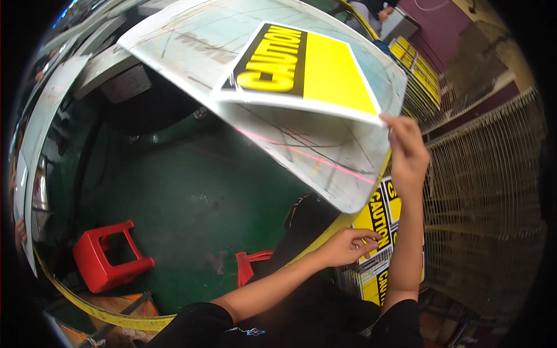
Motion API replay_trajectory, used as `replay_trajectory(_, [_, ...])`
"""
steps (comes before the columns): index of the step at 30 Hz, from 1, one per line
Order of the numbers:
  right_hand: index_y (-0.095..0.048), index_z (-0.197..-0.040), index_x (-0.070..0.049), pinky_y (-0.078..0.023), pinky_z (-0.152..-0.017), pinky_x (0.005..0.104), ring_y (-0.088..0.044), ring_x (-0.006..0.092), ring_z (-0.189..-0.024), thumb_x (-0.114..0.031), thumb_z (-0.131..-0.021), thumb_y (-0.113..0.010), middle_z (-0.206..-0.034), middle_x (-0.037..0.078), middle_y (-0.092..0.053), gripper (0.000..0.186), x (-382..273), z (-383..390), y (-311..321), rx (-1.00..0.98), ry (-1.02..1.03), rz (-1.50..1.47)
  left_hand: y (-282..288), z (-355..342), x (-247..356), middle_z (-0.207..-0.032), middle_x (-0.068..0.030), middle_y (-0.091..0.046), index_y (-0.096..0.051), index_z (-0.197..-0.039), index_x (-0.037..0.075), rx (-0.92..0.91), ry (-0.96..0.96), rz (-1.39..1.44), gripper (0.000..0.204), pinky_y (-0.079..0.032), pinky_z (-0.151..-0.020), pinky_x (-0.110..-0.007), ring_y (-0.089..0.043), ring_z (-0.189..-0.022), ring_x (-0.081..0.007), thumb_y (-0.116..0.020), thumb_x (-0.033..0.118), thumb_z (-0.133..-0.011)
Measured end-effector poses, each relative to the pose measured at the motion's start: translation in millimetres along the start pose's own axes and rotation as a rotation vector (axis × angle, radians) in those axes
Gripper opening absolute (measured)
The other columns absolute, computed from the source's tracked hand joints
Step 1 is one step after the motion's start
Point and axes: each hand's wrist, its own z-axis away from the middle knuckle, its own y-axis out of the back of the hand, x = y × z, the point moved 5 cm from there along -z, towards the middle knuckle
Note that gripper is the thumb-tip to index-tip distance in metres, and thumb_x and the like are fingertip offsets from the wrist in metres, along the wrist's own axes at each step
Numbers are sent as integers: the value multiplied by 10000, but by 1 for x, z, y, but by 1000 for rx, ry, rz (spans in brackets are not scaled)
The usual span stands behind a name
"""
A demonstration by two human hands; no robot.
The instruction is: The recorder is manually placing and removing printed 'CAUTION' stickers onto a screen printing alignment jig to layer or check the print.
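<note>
My right hand (406, 148) pinches the near right corner of a yellow-and-black printed sign sheet (339, 69), which is tilted above a scuffed white board (310, 142) marked with coloured lines, its near edge lifted. My left hand (360, 243) has its fingers apart and slightly curved, just over or touching a stack of similar yellow-and-black signs (374, 217) at the lower right, beside the board.
A red stool (113, 255) and another red plastic piece (246, 269) are on the green floor. Further signs (415, 69) lie upper right. Another person (371, 14) is at the top. Wire racks (481, 203) line the right, a yellow rail (127, 319) curves below.
</note>
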Motion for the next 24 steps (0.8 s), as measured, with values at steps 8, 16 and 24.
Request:
replay_trajectory(8, [-728,-1059,-34,-488,-756,297,-596,229,-882,178,-750,-584,-964,109,-614,402,-5,181,86,213,-215,34,-23,27,53,-1442,-233,-430,-272,-1461,43,186,-406,155,751,-501,-984,-413,-547,-1231,-330,-696,322,-907])
replay_trajectory(16, [-767,-1028,-95,-490,-720,294,-575,197,-883,113,-739,-668,-1018,84,-616,370,-8,260,142,319,-198,12,-31,52,77,-1020,-174,-635,-553,-1130,-58,624,-316,-1050,449,-484,-796,-340,-622,-929,-262,-435,367,-1040])
replay_trajectory(24, [-722,-1148,-118,-496,-752,283,-581,190,-881,128,-830,-583,-1024,77,-607,425,62,383,199,684,-468,-67,-116,-40,35,-1263,-160,-558,-409,-1343,9,159,-217,-169,367,-531,-896,-393,-601,-1122,-261,-506,157,-1022])
